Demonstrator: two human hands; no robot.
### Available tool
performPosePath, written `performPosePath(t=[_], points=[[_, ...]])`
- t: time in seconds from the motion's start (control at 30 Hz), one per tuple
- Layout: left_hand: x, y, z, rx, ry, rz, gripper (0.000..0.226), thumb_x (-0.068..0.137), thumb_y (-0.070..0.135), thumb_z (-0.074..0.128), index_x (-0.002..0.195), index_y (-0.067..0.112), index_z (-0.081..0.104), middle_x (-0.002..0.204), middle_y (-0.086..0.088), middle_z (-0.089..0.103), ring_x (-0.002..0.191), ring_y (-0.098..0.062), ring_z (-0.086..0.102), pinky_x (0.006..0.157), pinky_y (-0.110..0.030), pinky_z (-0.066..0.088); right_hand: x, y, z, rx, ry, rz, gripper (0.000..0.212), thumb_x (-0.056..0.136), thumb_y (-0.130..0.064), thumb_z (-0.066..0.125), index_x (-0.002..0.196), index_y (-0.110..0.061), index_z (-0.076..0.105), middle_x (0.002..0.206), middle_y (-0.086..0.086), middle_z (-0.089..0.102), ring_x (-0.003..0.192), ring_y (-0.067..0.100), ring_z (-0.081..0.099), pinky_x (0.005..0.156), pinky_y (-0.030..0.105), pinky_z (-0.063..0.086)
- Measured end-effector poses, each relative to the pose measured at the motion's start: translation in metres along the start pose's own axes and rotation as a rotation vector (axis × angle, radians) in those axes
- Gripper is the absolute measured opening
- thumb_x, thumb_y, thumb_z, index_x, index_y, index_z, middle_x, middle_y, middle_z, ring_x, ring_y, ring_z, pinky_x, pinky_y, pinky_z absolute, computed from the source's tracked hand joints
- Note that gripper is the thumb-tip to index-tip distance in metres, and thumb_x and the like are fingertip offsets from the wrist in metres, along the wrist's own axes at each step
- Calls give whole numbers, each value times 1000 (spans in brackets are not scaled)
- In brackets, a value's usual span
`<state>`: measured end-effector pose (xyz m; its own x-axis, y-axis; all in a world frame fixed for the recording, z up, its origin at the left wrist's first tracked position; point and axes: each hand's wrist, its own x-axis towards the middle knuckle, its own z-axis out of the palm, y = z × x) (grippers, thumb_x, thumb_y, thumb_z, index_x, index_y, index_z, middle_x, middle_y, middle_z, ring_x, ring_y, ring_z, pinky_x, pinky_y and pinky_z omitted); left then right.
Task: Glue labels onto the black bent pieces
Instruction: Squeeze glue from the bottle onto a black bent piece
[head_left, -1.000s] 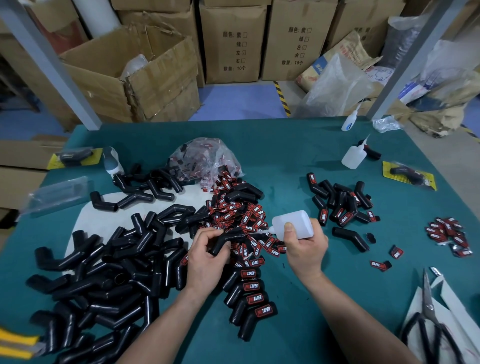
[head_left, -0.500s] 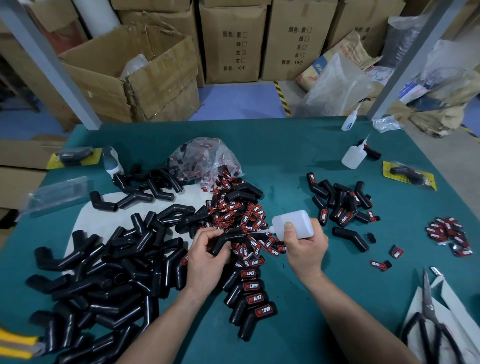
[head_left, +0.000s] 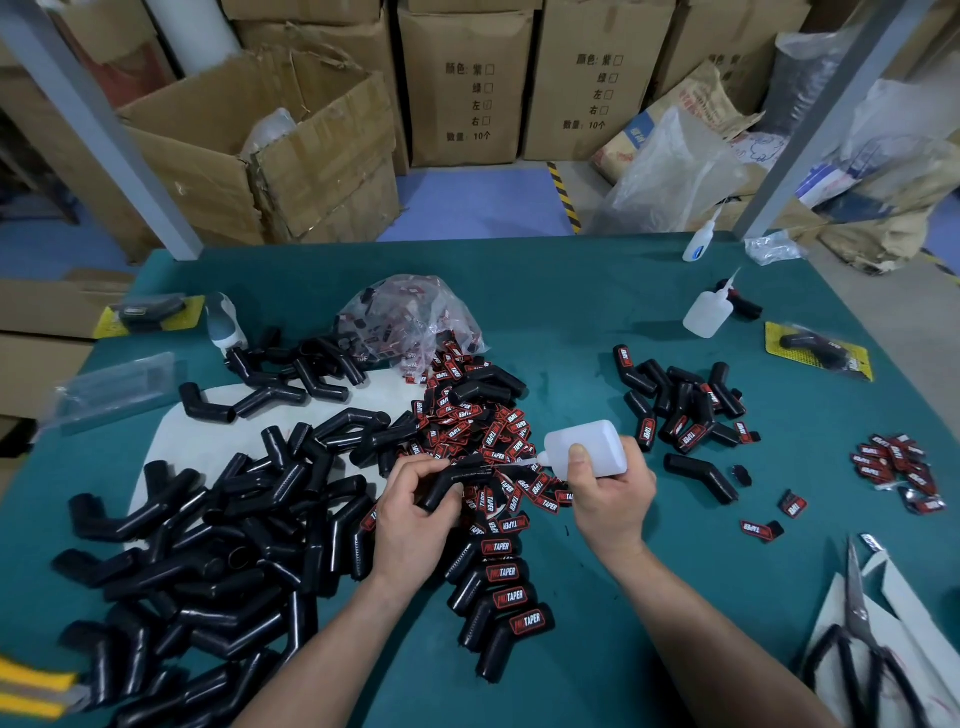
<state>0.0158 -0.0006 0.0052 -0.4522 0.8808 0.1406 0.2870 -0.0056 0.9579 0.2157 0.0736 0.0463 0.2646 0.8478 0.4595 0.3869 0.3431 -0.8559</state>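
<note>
The right hand (head_left: 608, 493) squeezes the glue bottle (head_left: 587, 449) over the bent piece (head_left: 457, 480) gripped by the left hand (head_left: 415, 514); oversqueezing could flood glue onto fingers.

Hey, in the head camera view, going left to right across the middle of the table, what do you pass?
Pile of unlabelled black bent pieces → left hand gripping the held piece → right hand holding the glue bottle → lone bent piece → small heap of labels.
</note>
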Motion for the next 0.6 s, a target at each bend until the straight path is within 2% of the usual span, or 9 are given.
performPosePath(t=[0.07, 0.13, 0.23, 0.33, 0.5, 0.6], points=[[0, 0, 0, -5, -3, -4, 41, 84, 11, 78, 103, 45, 67, 114, 20, 61, 106, -11, 65, 90, -50, 59, -1, -1, 0, 7, -6, -3, 42, 76, -41, 62, 68, 0, 53, 50, 13, 49, 56, 23, 48, 48, 15, 33], [0, -1, -1, -11, -11, -16, 48, 86, 1, 78, 105, 44, 67, 115, 20, 61, 107, -12, 65, 92, -42, 58, -2, -3, -1, 27, -16, -4, 41, 77, -40, 62, 68, -2, 52, 51, 3, 45, 53, 17, 46, 47, 11, 32], [0, 2, -3, 17, -8, 24, 52, 86, -1, 79, 105, 45, 67, 115, 23, 60, 111, -5, 63, 94, -18, 51, -2, -8, -2, 68, -26, -7, 31, 78, -39, 63, 70, -11, 50, 55, -13, 42, 52, 4, 47, 47, 6, 31], [1, 3, -3, 26, -12, 52, 50, 86, -2, 79, 106, 42, 68, 117, 22, 61, 114, -5, 62, 96, -14, 48, -2, -10, -2, 81, -28, -7, 30, 78, -38, 63, 71, -12, 50, 58, -20, 43, 54, -11, 49, 49, 3, 32], [0, 5, -3, 23, -14, 70, 56, 86, -4, 78, 107, 47, 68, 117, 21, 61, 115, -2, 61, 88, -5, 46, -2, -9, -2, 69, -38, -19, 28, 78, -37, 63, 72, -14, 49, 58, -21, 43, 54, -12, 50, 49, 2, 31], [0, 5, -3, 19, -15, 74, 58, 85, -4, 78, 107, 48, 68, 117, 21, 61, 114, -1, 61, 87, -4, 45, -2, -5, -1, 64, -37, -31, 36, 79, -38, 63, 70, -5, 52, 57, -16, 43, 53, -4, 50, 47, 4, 31]])
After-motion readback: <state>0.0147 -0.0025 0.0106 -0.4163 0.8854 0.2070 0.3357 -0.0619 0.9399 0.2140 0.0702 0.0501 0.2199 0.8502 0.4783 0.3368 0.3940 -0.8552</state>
